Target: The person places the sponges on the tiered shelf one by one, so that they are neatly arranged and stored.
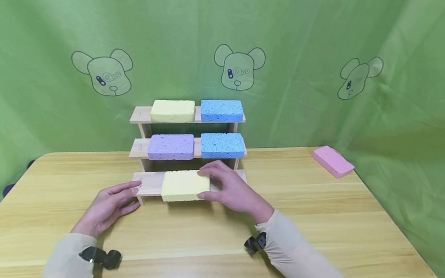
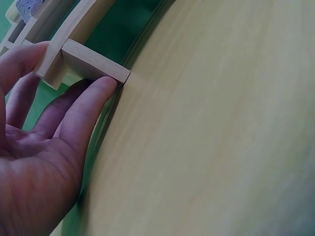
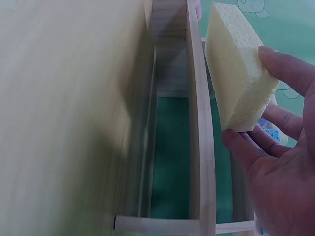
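Observation:
A three-step wooden rack (image 1: 149,182) stands on the table in the head view. My right hand (image 1: 238,190) grips a pale yellow sponge (image 1: 183,184) by its right end, over the lowest step. Seen from the right wrist, that sponge (image 3: 236,73) is tilted, with thumb and fingers on its edges. My left hand (image 1: 109,206) holds the left end of the lowest step; the left wrist view has its fingers (image 2: 81,110) around the board end and against the leg. A purple sponge (image 1: 171,146) and a blue sponge (image 1: 222,145) lie on the middle step.
On the top step sit another yellow sponge (image 1: 173,110) and another blue sponge (image 1: 221,110). A pink sponge (image 1: 332,161) lies on the wooden table (image 1: 299,206) at the far right. Behind the rack hangs a green curtain (image 1: 176,30) with bear-like drawings.

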The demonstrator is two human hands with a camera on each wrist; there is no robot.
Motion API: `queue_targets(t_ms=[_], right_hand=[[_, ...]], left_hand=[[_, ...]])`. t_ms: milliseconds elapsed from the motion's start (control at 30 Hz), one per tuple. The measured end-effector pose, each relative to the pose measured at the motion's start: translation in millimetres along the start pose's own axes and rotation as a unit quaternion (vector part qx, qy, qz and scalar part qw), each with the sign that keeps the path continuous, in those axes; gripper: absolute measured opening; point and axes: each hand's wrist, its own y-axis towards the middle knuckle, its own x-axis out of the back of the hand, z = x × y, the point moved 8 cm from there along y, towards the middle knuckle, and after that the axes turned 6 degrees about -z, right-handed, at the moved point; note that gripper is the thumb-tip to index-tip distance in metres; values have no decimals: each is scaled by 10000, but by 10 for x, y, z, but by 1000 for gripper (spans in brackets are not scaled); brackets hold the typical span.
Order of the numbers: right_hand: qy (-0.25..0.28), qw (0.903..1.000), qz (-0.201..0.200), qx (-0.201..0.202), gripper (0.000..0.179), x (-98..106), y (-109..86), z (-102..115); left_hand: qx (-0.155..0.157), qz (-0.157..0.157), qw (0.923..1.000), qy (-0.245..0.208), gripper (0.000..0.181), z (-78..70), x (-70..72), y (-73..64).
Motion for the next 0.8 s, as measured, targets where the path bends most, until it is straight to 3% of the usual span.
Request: queue_targets(t_ms=[800], right_hand=[[185,9998,17,-36,56,-184,184,35]], left_hand=[[120,15,9999,-67,20,8,-6,-2]])
